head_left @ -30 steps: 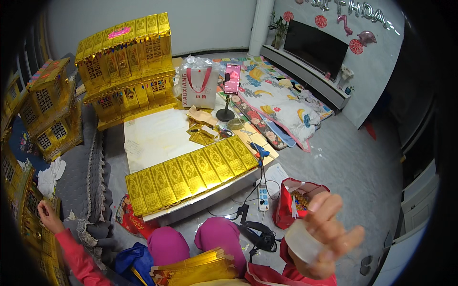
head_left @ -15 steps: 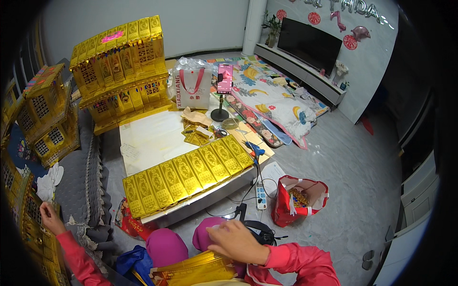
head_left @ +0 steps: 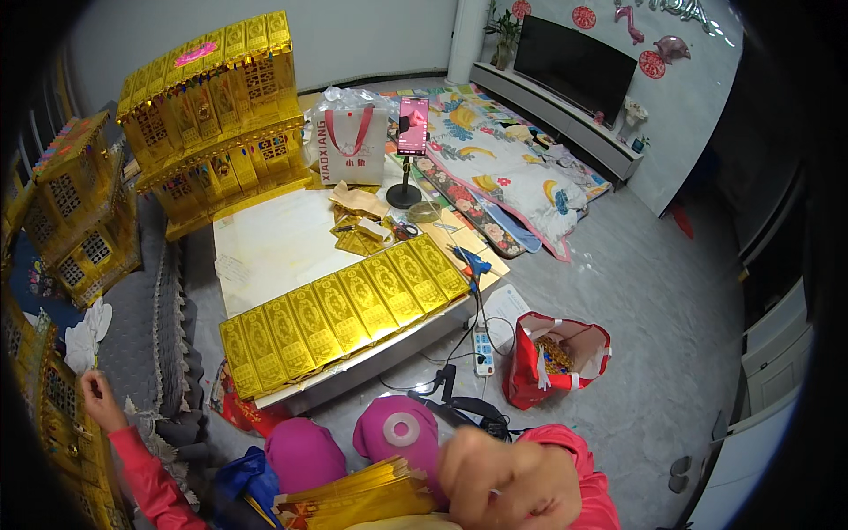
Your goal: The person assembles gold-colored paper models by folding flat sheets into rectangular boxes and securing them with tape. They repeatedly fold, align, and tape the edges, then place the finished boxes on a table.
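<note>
My left hand point(head_left: 103, 402) is out at the far left with its fingers curled together, beside a gold paper house point(head_left: 62, 397); what it pinches, if anything, is too small to make out. My right hand point(head_left: 512, 481) is raised over the right side of my lap, smeared by motion, its fingers unclear. A stack of gold foil paper sheets point(head_left: 358, 495) lies across my lap. A white ring shape point(head_left: 401, 429) shows on my purple-clad knee. Before me, a row of embossed gold paper panels point(head_left: 340, 318) covers the near edge of the low table point(head_left: 274, 256).
A tall gold paper house point(head_left: 212, 115) stands at the table's far left. Behind the panels are a phone on a stand point(head_left: 412, 132), a white paper bag point(head_left: 353, 146) and scissors point(head_left: 406, 231). A blue glue gun point(head_left: 474, 261), power strip point(head_left: 483, 349) and red bag point(head_left: 556, 360) are at right.
My right hand has swung right and nearer to me, off the knee, uncovering the white ring. My left hand stays at the far left, nearly still. The view has shifted slightly.
</note>
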Available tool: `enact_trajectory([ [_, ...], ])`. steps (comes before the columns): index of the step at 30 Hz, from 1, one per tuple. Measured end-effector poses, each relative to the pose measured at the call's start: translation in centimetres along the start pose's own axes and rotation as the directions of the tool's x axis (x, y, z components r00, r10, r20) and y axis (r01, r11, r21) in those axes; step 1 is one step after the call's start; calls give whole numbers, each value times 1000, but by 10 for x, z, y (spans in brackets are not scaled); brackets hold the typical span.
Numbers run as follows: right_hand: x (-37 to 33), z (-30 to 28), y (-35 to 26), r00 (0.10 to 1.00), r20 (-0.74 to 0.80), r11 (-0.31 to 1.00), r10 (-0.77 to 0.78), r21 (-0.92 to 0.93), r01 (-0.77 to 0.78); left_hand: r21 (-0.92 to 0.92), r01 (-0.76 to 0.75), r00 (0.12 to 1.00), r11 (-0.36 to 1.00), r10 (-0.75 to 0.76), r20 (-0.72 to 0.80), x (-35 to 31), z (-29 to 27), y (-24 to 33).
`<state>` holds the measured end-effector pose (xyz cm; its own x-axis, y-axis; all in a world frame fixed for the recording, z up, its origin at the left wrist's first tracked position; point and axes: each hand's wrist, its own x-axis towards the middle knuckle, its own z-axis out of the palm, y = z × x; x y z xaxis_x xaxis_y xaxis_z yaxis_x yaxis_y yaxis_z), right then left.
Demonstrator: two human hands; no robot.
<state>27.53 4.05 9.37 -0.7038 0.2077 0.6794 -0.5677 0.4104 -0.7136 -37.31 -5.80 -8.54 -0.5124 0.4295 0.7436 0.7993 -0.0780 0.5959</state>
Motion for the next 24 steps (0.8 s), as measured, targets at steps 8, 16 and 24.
enact_trajectory([
  [8, -41, -113, 148, 315, -948, 820, 42, -147, -553, 113, 132, 865, 985, -170, 473, -39, 92, 44],
  [16, -122, -231, 318, 246, -963, 322, -112, -270, -907, 164, -130, 851, 978, 25, 525, -77, 235, 10],
  [24, -125, -240, 357, 267, -956, -51, -118, -263, -963, 336, 173, 730, 926, -350, 587, -84, 272, 16],
])
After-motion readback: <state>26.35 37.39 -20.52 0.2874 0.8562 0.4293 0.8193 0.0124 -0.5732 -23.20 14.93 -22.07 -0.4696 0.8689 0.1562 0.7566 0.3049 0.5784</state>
